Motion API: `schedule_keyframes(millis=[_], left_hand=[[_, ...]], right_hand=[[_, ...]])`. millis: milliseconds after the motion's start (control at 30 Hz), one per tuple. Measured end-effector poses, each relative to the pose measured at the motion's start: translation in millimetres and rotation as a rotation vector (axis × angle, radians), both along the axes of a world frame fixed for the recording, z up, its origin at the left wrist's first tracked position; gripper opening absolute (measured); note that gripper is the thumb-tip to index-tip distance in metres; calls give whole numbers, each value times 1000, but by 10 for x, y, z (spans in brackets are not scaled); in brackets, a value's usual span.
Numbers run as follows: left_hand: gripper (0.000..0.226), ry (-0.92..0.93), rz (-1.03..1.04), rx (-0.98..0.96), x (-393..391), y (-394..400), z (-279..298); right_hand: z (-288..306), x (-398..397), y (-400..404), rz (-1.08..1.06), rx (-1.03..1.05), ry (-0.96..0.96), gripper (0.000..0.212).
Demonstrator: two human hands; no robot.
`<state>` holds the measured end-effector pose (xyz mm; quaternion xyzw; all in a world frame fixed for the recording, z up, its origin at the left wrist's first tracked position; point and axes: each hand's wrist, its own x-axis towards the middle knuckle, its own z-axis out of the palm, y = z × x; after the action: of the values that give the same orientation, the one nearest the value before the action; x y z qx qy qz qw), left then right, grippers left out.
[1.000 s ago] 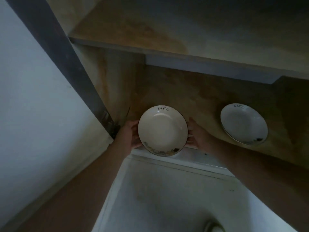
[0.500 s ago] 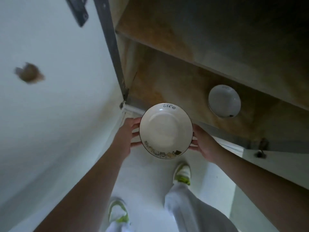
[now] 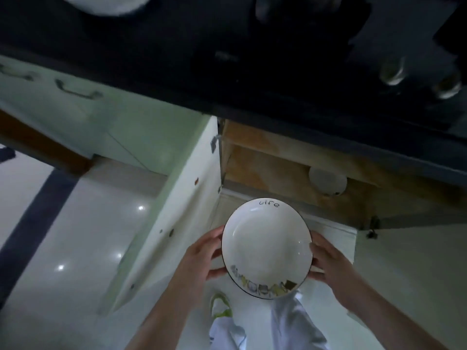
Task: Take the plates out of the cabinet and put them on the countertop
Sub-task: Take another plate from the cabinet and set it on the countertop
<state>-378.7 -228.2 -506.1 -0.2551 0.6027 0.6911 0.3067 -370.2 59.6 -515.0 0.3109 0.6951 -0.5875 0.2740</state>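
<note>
Plate (image 3: 266, 245), white, shallow, dark rim, small lettering at its far edge and a band of little pictures at its near edge; held level in the air in front of the open cabinet (image 3: 278, 170), above the floor and the person's legs, clear of the shelf. Left hand (image 3: 202, 256): fingers curled round the left rim, thumb lying along the near side of the edge, fingertips tucked beneath the plate and hidden. Right hand (image 3: 331, 266): fingers curled round the right rim in like manner, thumb on top of the edge. Both forearms reach up from the bottom of the view and converge on the plate, wrists roughly straight. Second plate (image 3: 327, 181), white, lying on the wooden cabinet shelf, further in and to the right, well apart from the hands. Cabinet door (image 3: 171, 223), pale green, standing open at left. Countertop (image 3: 252, 72), dark, overhanging above the cabinet.
</note>
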Motion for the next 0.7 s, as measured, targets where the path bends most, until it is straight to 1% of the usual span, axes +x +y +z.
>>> schedule_keyframes(millis=[200,267,333,367,533,600,700], left_hand=[[33,70,26,-2,278,-304,1186],[30,113,39,5,358,-351,1539],[34,161,8,33,382,-357,1875],[36,180,-5,33,396,-337,2003],[26,267,-39,44,497,-116,2479],[26,291,-82,56,557,-22,2669],[29,330,-142,59,652,132,2947]], right_hand=[[1288,303,-213,13,-53,65,42],[1675,388,-249,7,-62,111,38],[1990,467,-261,-24,-57,170,39],[2115,524,-251,-32,-51,190,41],[2753,784,-163,-140,-26,293,42],[2933,936,-77,-165,-19,325,36],[3156,1180,123,-212,-41,344,20]])
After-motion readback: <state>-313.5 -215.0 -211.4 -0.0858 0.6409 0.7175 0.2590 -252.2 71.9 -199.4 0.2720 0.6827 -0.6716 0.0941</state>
